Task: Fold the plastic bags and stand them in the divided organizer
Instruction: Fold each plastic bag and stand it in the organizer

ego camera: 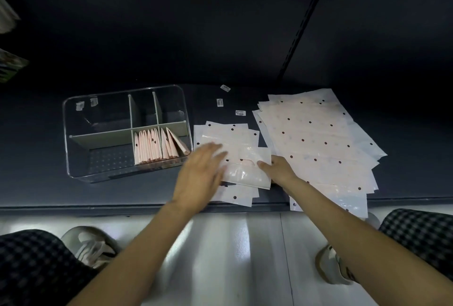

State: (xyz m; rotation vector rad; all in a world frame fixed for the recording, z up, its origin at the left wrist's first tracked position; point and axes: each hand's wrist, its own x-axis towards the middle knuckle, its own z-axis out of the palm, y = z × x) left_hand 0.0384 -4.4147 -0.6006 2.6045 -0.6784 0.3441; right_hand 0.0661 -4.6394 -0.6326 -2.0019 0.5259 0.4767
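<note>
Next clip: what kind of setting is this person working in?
Probably a shop or stockroom, not a home. The bags lie on a dark metal shelf low to the floor, a slotted shelving upright runs up the back panel, and small barcode labels are stuck near the bag stack.

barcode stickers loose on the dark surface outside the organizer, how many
3, all between the organizer and the big bag pile: sticker one farthest back, sticker two just nearer, sticker three beside the pile. More may hide under bags.
</note>
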